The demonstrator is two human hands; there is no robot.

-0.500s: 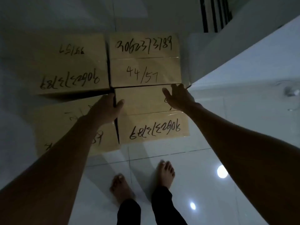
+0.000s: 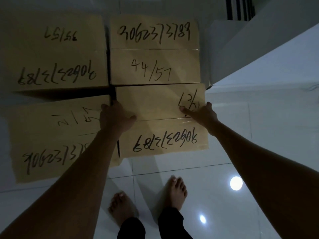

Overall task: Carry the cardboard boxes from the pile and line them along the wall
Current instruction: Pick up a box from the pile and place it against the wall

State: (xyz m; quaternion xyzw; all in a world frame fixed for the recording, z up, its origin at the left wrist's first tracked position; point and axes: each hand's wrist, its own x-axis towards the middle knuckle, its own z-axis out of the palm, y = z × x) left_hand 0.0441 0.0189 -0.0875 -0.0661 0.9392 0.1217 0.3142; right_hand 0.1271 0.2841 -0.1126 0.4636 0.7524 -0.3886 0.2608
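Note:
Four brown cardboard boxes with black handwritten numbers stand close together on the white tiled floor. I hold the near right box (image 2: 155, 107) from both sides. My left hand (image 2: 114, 116) grips its left edge, thumb on top, fingers down in the gap beside the near left box (image 2: 51, 135). My right hand (image 2: 204, 114) clasps its right edge, thumb lying across the top next to the writing. Behind them stand the far right box (image 2: 155, 66), marked 44/57, and the far left box (image 2: 55, 54).
A white wall (image 2: 276, 69) runs along the right, its corner touching the held box's far right corner. A dark slatted grille (image 2: 240, 7) is at the top right. My bare feet (image 2: 176, 192) stand on glossy tiles (image 2: 215, 204) just in front of the boxes.
My right hand has slid from the box's top to its right edge, uncovering the writing there. The left hand stays on the left edge. The view has come closer to the boxes.

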